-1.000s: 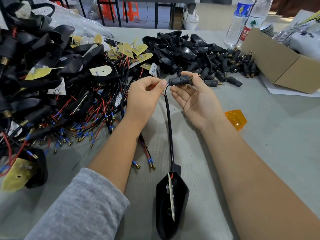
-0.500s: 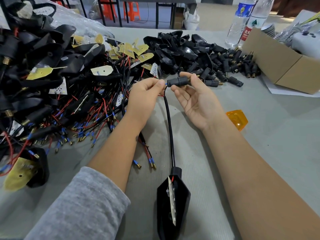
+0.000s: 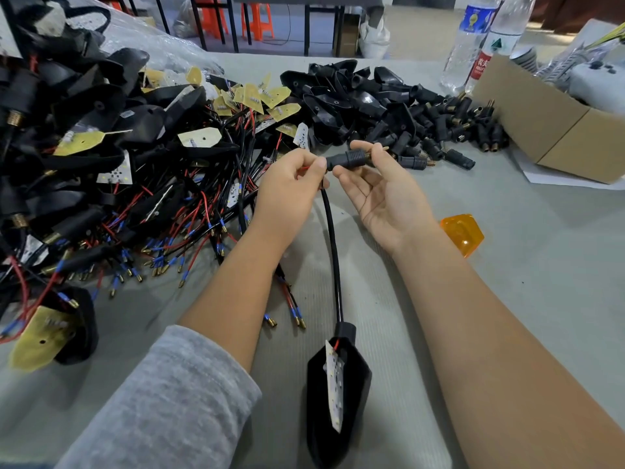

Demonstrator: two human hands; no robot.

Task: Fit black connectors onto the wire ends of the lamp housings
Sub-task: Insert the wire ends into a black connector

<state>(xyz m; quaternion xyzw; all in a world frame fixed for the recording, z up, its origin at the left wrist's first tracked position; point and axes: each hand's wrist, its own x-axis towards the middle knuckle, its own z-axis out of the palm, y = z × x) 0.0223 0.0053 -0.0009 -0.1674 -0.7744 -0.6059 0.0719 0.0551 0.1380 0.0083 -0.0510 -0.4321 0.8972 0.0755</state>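
Barely shifted since 0.5 s ago, right hand (image 3: 382,194) pinches black connector (image 3: 348,159) above the table (image 3: 524,299); left hand (image 3: 291,187) pinches red wire ends beside it; lamp housing (image 3: 338,394) dangles below.

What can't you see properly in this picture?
Head view only:
- Wire tips: covered by the left hand pinching them at the black connector.
- Whether the wires are inside the connector: hidden by those fingers.
- Lamp housing: its lower end runs off the bottom edge.
- Bottle label: too small to read.
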